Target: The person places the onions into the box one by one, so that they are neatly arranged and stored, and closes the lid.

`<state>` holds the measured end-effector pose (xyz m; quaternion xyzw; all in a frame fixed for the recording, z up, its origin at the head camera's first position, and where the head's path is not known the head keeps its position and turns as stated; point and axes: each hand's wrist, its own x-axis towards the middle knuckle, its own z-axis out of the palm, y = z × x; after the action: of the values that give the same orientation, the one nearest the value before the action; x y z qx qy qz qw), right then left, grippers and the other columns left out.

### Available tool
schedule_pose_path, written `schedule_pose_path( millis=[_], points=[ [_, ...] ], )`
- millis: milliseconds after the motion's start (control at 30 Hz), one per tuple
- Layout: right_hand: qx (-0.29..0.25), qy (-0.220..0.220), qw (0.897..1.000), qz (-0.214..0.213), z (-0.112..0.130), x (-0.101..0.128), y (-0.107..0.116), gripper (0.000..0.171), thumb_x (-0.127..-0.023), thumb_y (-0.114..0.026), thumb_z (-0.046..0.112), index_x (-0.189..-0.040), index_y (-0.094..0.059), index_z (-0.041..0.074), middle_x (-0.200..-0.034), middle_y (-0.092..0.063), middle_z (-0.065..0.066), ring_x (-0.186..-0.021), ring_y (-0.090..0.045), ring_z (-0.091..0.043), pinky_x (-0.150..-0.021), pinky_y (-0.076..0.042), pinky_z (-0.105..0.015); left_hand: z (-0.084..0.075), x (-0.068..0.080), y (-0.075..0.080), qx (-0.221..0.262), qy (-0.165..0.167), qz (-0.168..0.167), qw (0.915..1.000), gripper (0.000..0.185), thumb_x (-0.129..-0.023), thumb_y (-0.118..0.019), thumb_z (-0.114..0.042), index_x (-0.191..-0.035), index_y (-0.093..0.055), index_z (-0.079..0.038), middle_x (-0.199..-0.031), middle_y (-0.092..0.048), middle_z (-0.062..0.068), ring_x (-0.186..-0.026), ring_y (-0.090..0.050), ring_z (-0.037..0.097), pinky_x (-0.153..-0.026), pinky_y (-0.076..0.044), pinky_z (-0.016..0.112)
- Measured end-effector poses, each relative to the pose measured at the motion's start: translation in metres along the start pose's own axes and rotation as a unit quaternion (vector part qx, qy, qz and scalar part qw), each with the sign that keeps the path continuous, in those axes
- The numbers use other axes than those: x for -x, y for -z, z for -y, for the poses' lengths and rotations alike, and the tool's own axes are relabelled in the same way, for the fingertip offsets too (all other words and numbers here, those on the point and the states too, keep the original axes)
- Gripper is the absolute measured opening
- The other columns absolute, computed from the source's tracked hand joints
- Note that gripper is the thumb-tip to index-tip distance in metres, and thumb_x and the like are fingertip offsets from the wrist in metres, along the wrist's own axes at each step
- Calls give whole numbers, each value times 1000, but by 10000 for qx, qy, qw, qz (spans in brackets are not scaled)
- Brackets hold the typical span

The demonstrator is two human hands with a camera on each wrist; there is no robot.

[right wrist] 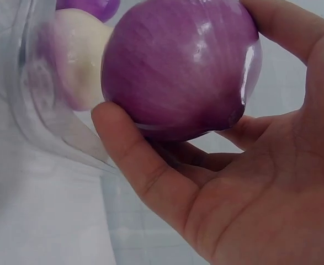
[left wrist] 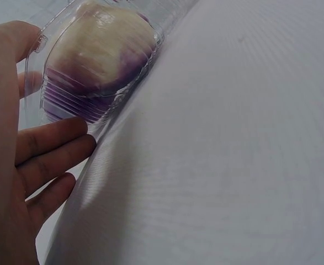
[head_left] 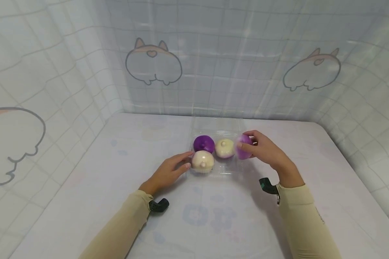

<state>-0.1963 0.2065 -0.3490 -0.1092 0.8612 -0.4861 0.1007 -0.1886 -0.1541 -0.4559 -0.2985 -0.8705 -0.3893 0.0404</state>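
Note:
A clear plastic tray (head_left: 227, 171) lies at the table's middle, holding a dark purple onion (head_left: 203, 143), a cream onion (head_left: 202, 161) in front of it and a second cream onion (head_left: 224, 148) to the right. My right hand (head_left: 262, 149) grips a light purple onion (head_left: 243, 147) at the tray's right end; in the right wrist view the purple onion (right wrist: 178, 61) sits between thumb and fingers beside the tray wall (right wrist: 51, 132). With straight fingers, my left hand (head_left: 169, 170) touches the tray's left side by the front cream onion (left wrist: 98, 49).
The table (head_left: 116, 187) wears a pale printed cloth. Checked curtains with cartoon animal drawings (head_left: 153, 63) close off the back and both sides. Small dark wrist-camera mounts (head_left: 159, 205) show by both sleeves.

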Motion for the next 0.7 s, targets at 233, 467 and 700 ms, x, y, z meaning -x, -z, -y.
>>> schedule_pose_path(
  millis=[233,467,700],
  points=[
    [83,-69,9996,244,-2,-3,-6,70,-96,-67,41,-145,-39,0,-129,-53,-22,-109,-60,-31,-92,-54,-44,0,0,0,-37,-72,-9,10000,49,-104,-54,-36,-150,-49,-20,-138,-60,2,-129,-53,20,-113,-37,46],
    [778,-121,9952,582,5,-11,-18,68,-93,-69,42,-140,-41,1,-119,-57,-20,-97,-64,-27,-82,-58,-39,0,2,1,8,19,-24,10000,49,-104,-55,-35,-150,-49,-20,-138,-61,3,-130,-53,22,-112,-37,48],
    [1474,-243,9856,789,17,-12,-28,73,-91,-70,46,-135,-40,-4,-117,-59,-19,-92,-63,-26,-78,-54,-38,0,0,0,37,-52,-24,10000,48,-104,-55,-34,-150,-49,-20,-137,-61,3,-130,-53,21,-112,-37,47]
  ],
)
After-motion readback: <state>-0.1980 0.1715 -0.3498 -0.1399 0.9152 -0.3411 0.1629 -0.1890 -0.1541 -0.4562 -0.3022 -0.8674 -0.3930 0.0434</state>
